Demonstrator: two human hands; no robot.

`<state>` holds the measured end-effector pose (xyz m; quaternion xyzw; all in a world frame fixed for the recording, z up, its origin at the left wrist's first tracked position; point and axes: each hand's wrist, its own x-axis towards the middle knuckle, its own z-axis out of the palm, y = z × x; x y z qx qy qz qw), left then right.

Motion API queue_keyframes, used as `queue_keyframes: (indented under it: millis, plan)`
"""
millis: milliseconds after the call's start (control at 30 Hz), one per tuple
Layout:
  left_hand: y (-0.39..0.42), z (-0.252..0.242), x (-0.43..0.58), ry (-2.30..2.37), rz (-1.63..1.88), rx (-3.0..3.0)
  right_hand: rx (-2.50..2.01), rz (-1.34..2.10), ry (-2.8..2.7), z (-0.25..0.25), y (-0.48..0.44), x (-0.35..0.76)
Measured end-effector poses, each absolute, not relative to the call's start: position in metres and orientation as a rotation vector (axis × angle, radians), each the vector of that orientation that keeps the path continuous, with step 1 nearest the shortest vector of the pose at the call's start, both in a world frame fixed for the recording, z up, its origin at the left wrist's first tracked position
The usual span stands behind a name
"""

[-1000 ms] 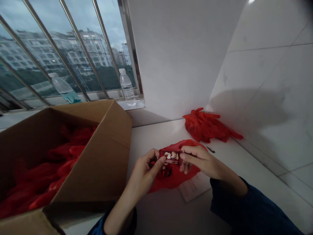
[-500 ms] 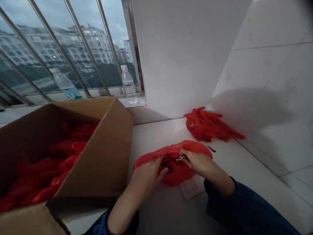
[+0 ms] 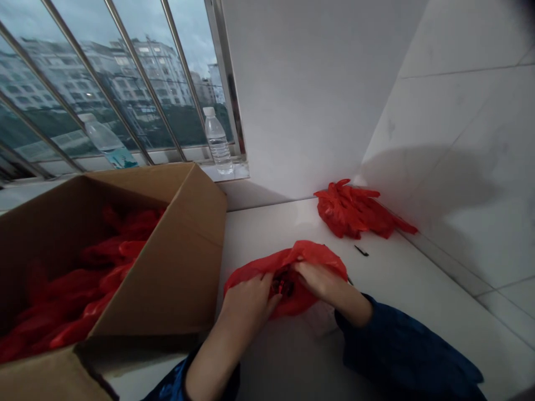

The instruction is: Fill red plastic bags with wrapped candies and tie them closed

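Observation:
A red plastic bag (image 3: 309, 256) lies on the white counter in front of me, its mouth facing me with dark red packets (image 3: 284, 285) just visible inside. My left hand (image 3: 248, 303) grips the bag's near left edge with curled fingers. My right hand (image 3: 320, 278) is pushed into the bag's mouth from the right, fingers closed on the plastic; whatever else they hold is hidden. Dark blue sleeves cover both of my arms.
A big open cardboard box (image 3: 184, 250) with several red bags inside fills the left. A pile of red bags (image 3: 355, 209) lies in the far corner, a small black object (image 3: 361, 250) beside it. Two water bottles (image 3: 216, 139) stand on the barred window's sill.
One second ago both hands held a dark red packet above the bag. The packet went down into the bag, and both hands now hold the bag's mouth, a little nearer to me.

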<state>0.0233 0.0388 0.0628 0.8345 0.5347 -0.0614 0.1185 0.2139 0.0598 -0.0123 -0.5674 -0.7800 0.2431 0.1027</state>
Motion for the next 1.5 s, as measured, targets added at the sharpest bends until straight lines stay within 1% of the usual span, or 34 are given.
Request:
queue_keyframes:
  millis: [100,267,400,567,733,900,1067,1167,1267,1400,1500]
  plan:
    - [0.038,0.064,0.020,1.533,-0.188,2.433,-1.414,0.798,-2.343,-0.035,0.061,0.201]
    - [0.039,0.063,0.017,1.571,-0.158,2.455,-1.324,0.735,-2.292,-0.054,0.063,0.193]
    - [0.040,0.066,0.015,1.609,-0.160,2.419,-1.321,0.717,-2.250,-0.045,0.060,0.202]
    - [0.042,0.069,0.015,1.593,-0.187,2.411,-1.446,0.740,-2.247,-0.009,0.051,0.217]
    - [0.041,0.071,0.018,1.401,0.035,2.459,-1.383,0.663,-2.211,0.036,0.039,0.223]
    - [0.038,0.076,0.019,1.306,0.311,2.381,-1.298,0.608,-2.141,0.056,0.031,0.229]
    - [0.040,0.078,0.017,1.136,0.577,2.134,-1.079,0.766,-2.018,0.064,0.024,0.232]
    - [0.043,0.077,0.015,1.021,0.722,1.942,-0.979,0.978,-1.742,0.064,0.023,0.230]
    - [0.043,0.076,0.015,0.933,0.768,1.762,-0.893,1.123,-1.499,0.061,0.024,0.226]
    - [0.041,0.078,0.020,0.846,0.804,1.651,-0.878,1.152,-1.402,0.059,0.026,0.223]
    - [0.039,0.080,0.025,0.850,0.895,1.599,-0.931,1.116,-1.461,0.062,0.022,0.222]
